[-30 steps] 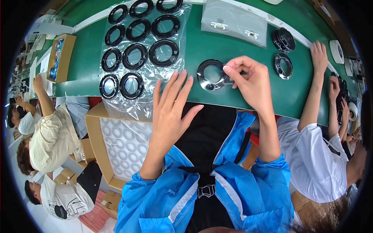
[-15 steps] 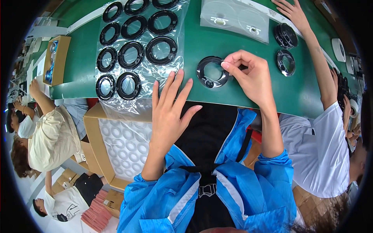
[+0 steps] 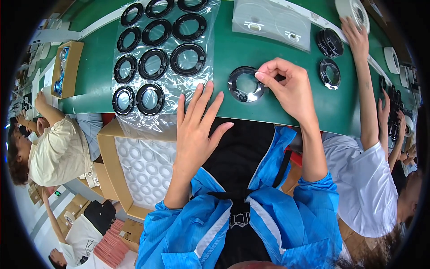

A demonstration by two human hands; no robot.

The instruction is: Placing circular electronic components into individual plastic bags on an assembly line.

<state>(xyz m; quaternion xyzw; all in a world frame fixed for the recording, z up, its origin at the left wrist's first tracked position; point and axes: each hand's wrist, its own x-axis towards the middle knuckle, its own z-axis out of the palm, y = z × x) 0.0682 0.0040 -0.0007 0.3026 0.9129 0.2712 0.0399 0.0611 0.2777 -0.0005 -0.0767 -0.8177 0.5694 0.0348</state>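
Note:
A black ring (image 3: pixel 233 84) with a clear centre lies on the green table in front of me. At its upper right rim, my right hand (image 3: pixel 286 87) has thumb and forefinger pinched together; what lies between the tips is too small to make out. My left hand (image 3: pixel 198 127) is open, fingers spread, its fingertips over the lower right edge of a clear plastic sheet (image 3: pixel 170 110). Rows of similar black rings (image 3: pixel 152 99) rest on that sheet.
More black rings (image 3: pixel 330 42) stand stacked at the right, with a single ring (image 3: pixel 330 73) below them. A clear sleeve (image 3: pixel 271 23) lies at the back. A carton (image 3: pixel 107 157) of pale rings is at my left. A co-worker's hand (image 3: pixel 357 40) touches a white roll (image 3: pixel 350 12).
The co-worker's arm at the right has shifted, and a white roll now shows at that hand. People at the left have moved. My own hands keep nearly the same pose.

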